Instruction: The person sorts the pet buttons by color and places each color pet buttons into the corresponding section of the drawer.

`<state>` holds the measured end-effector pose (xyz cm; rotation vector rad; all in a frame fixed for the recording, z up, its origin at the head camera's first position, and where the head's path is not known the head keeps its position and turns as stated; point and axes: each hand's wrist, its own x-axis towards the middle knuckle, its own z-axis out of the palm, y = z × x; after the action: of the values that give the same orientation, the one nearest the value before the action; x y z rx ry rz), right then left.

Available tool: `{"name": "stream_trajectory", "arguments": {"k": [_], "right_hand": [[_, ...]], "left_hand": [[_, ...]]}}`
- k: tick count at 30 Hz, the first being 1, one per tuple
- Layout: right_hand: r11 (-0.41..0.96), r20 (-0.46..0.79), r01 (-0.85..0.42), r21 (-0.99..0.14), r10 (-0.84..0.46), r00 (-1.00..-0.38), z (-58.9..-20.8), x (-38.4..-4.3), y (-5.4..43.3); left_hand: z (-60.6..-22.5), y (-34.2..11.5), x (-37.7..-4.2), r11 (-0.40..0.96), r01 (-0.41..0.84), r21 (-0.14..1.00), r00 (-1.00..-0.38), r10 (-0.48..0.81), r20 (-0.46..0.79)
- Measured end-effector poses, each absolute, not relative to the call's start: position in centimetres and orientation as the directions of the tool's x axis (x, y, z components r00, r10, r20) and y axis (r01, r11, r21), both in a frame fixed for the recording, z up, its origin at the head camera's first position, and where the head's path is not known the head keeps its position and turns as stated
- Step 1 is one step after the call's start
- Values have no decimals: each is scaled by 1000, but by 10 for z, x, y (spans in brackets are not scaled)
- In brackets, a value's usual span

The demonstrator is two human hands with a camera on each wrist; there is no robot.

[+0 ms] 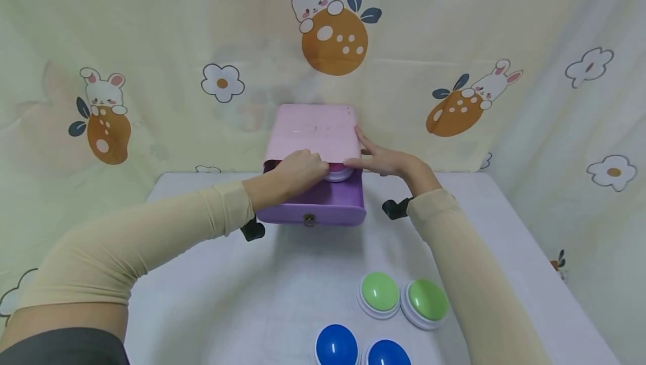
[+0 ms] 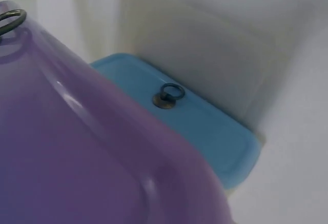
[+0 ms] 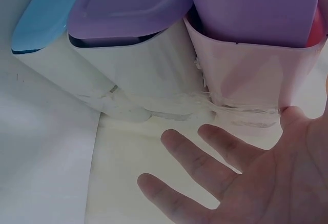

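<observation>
In the head view, a pink-topped drawer unit (image 1: 314, 132) has its purple drawer (image 1: 312, 212) pulled out. My left hand (image 1: 301, 170) reaches over the drawer with bent fingers, their tips hidden. Just beside it, under the unit's front edge, is a round button with a reddish dome and white base (image 1: 339, 174). Whether the left hand grips it I cannot tell. The left wrist view shows the drawer's purple front and ring pull (image 2: 13, 21), but no hand. My right hand (image 1: 386, 158) rests against the unit's right side, its fingers spread in the right wrist view.
Below the open drawer, the stack holds another purple-fronted drawer (image 3: 128, 8) and a blue-fronted one (image 2: 200, 126). Two green buttons (image 1: 379, 292) and two blue buttons (image 1: 336, 345) lie on the white table (image 1: 227, 297). A patterned curtain (image 1: 166, 28) hangs behind the unit.
</observation>
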<state>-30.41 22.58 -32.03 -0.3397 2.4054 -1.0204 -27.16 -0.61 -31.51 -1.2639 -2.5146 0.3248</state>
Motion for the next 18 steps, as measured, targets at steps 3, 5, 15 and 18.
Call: {"name": "stream_trajectory", "arguments": {"k": [3, 5, 15, 18], "right_hand": [[690, -356, -27, -724, -406, -842, -319, -303, 225], [691, -362, -22, -722, -405, -840, -320, -304, 223], [698, -343, -31, -716, -390, -855, -325, -306, 222], [705, -356, -20, -709, -382, -853, -322, -305, 225]], "left_hand": [[-313, -7, -270, 572, 756, -319, -544, 819, 180], [-309, -11, -266, 591, 760, -269, -562, 807, 182], [-308, -73, -200, 680, 716, 157, -619, 514, 593], [-333, -100, -178, 664, 632, 401, -695, 255, 672]]}}
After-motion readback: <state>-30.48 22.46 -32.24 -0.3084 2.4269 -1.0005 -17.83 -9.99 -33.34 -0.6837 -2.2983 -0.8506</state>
